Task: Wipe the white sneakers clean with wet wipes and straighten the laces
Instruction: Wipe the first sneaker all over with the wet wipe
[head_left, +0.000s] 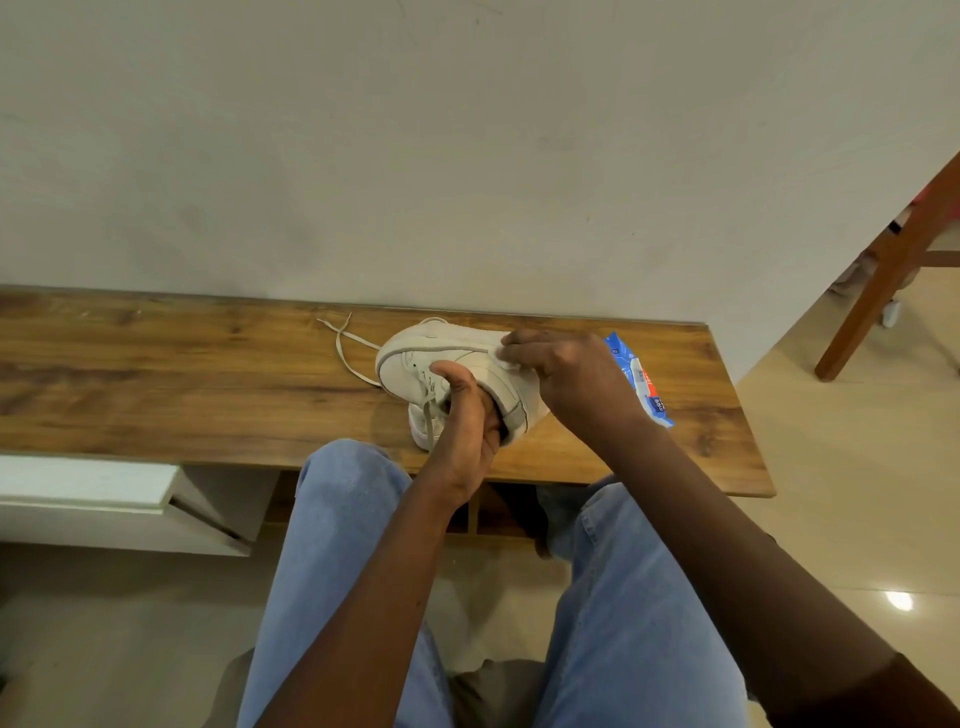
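Observation:
A white sneaker (441, 358) is tipped on its side above the wooden table (182, 384), toe toward the left. My left hand (467, 421) grips it from below, fingers inside the opening and thumb on the lace area. My right hand (566, 374) presses a white wet wipe (506, 361) against the sneaker's side near the heel. Loose laces (345, 343) trail onto the table to the left. A second white sneaker (423, 428) lies partly hidden under the held one. The blue wet wipes pack (641, 379) lies on the table just behind my right hand.
The table stands against a pale wall (467, 156). A wooden chair leg (883, 280) stands on the tiled floor at the right. A white drawer unit (104, 493) sits below the table at the left. My knees in blue jeans (343, 545) are under the table's front edge.

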